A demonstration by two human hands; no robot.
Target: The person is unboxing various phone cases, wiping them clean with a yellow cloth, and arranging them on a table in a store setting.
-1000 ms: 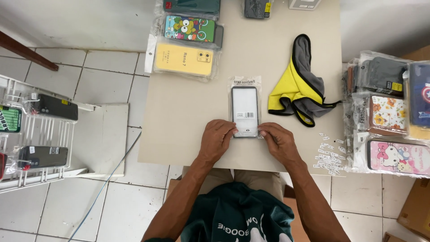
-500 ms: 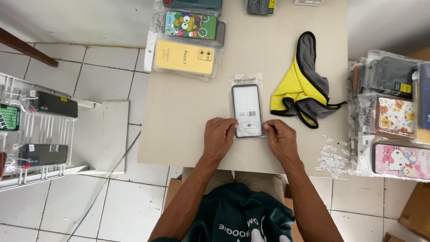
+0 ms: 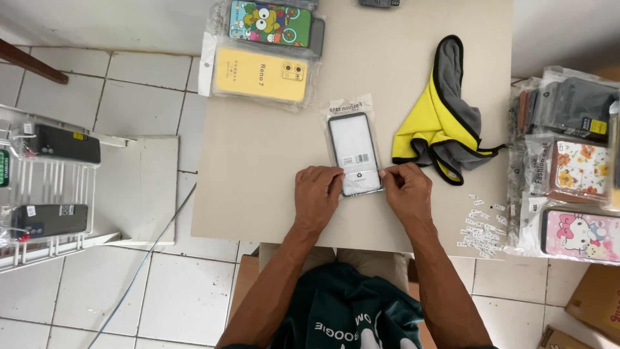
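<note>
On the beige tabletop (image 3: pixel 258 168), close to its near edge and about midway across, a phone case sealed in a clear plastic sleeve (image 3: pixel 353 154) lies flat with its long side running away from the person. The left hand (image 3: pixel 318 197) rests palm-down at the sleeve's lower left corner, fingers together and pressed against the plastic edge. The right hand (image 3: pixel 407 190) sits at the lower right corner, thumb and forefinger pinched on the sleeve's rim there, the other fingers curled in. Both hands touch the packet; neither lifts it off the table.

Just to the right of the packet a yellow and grey microfibre cloth (image 3: pixel 442 116) is crumpled with its black trim showing, near the right hand but not touching it. Beyond the packet, toward the far left of the table, a yellow phone case in its wrapper (image 3: pixel 261 72) lies beside a cartoon-printed case (image 3: pixel 270 22). By the table's right near corner a scatter of small white sticker bits (image 3: pixel 481 226) covers the surface. Off the table to the right a stack of bagged cases (image 3: pixel 571 168) shows floral and pink cartoon designs. To the left, over the tiled floor, a white wire rack (image 3: pixel 45 194) carries two dark bagged cases.
</note>
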